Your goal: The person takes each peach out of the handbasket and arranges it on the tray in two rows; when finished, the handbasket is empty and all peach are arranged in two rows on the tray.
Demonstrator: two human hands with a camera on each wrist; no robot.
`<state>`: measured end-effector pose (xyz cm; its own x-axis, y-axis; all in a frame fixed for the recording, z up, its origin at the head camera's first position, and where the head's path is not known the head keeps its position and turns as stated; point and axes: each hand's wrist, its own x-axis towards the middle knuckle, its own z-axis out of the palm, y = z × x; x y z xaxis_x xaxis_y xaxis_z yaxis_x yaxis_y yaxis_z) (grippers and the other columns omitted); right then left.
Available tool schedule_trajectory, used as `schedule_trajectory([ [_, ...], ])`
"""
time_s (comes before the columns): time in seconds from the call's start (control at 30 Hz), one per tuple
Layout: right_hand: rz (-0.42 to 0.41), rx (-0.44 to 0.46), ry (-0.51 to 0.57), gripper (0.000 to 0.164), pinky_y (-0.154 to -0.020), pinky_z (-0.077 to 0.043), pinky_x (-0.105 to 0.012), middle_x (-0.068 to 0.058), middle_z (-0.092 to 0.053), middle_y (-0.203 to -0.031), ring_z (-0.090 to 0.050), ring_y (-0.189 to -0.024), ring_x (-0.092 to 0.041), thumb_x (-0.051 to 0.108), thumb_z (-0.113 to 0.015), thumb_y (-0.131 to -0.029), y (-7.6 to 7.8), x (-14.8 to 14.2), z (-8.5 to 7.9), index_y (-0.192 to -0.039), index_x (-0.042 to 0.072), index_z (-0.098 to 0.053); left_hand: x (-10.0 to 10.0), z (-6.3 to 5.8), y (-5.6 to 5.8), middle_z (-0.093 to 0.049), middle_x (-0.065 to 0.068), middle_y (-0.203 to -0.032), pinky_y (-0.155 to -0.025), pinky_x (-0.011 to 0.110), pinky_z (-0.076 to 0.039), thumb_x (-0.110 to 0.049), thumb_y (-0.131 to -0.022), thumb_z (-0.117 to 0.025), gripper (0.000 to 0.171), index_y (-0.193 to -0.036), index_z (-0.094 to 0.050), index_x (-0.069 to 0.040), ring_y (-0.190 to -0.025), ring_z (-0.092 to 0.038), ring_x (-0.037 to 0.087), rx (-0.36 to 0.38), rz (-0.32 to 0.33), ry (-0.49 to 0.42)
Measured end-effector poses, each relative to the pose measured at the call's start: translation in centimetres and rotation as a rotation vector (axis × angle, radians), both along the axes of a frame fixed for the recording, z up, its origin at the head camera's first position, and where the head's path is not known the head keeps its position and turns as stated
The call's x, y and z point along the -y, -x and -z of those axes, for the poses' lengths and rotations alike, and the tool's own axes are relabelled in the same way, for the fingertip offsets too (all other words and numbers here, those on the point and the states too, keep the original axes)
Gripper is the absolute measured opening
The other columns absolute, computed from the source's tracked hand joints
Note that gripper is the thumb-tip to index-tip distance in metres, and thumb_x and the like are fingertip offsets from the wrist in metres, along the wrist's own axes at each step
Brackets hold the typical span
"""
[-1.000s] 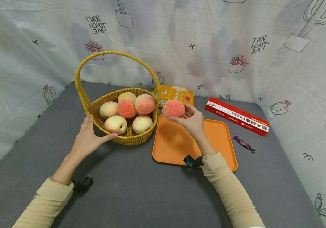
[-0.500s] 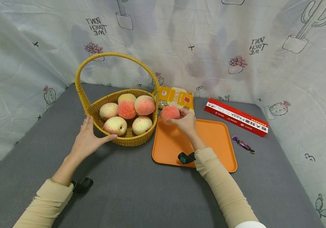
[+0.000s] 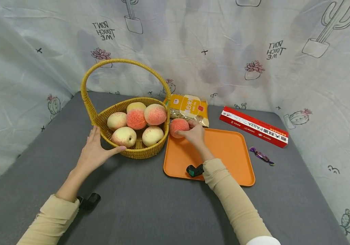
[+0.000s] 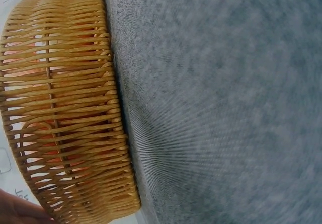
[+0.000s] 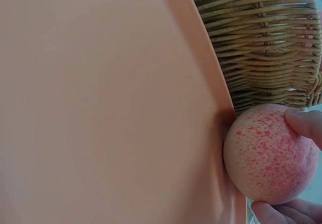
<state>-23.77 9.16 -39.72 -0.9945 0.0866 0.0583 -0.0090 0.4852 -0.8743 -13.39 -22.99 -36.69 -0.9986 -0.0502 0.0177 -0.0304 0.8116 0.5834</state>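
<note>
At the back left corner of the orange tray (image 3: 211,160), my right hand (image 3: 195,134) holds a pink peach (image 3: 179,127) between thumb and fingers. The right wrist view shows that peach (image 5: 269,153) low against the tray's rim, beside the basket's woven side. My left hand (image 3: 93,149) rests against the left front of the yellow wicker basket (image 3: 138,153), thumb stretched along its rim and fingers straight. Several peaches lie in the basket, among them a pale one (image 3: 124,136) and a pink-topped one (image 3: 155,114). The basket wall (image 4: 65,108) fills the left of the left wrist view.
Behind the tray lies a yellow food packet (image 3: 190,108) with a see-through part. A red pasta box (image 3: 254,126) lies at the back right, with a purple wrapped candy (image 3: 262,156) in front of it. The basket's tall handle (image 3: 126,61) arches above it. A printed curtain hangs behind the table.
My right hand has moved left and down with the peach, from above the tray to its back left corner. More of the yellow packet shows. The left hand stays at the basket.
</note>
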Motion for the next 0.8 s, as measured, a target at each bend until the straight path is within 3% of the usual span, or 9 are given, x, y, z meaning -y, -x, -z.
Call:
schedule_trajectory([
  [0.23,-0.035,0.012,-0.019,0.053,-0.089,-0.051,-0.039,-0.017,-0.068,-0.116,-0.063,-0.105,-0.030,0.017,-0.084,-0.074,0.6,-0.1,0.0,-0.121,0.000,-0.066,0.0,0.1,0.0,0.005,0.031,-0.157,-0.101,0.074,-0.020,-0.063,-0.078,-0.070,0.126,-0.151,0.003,0.010,-0.140,-0.005,0.056,0.001,0.000,0.004],
  [0.53,-0.141,0.066,0.054,0.057,-0.096,-0.048,-0.038,-0.017,-0.061,-0.128,-0.058,-0.116,-0.030,0.011,-0.080,-0.080,0.9,-0.9,-0.2,-0.132,0.001,-0.058,0.0,0.0,0.0,0.005,0.031,-0.157,-0.100,0.074,-0.021,-0.063,-0.079,-0.070,0.126,-0.151,0.003,0.010,-0.140,-0.005,0.056,-0.002,0.000,0.009],
  [0.8,-0.192,-0.041,-0.013,0.068,-0.099,-0.047,-0.040,-0.021,-0.055,-0.136,-0.055,-0.122,-0.034,0.005,-0.080,-0.078,0.6,-2.2,0.1,-0.139,-0.004,-0.050,0.0,0.1,0.0,0.005,0.031,-0.157,-0.100,0.074,-0.020,-0.063,-0.079,-0.070,0.126,-0.151,0.003,0.010,-0.139,-0.005,0.057,-0.008,0.002,0.004],
])
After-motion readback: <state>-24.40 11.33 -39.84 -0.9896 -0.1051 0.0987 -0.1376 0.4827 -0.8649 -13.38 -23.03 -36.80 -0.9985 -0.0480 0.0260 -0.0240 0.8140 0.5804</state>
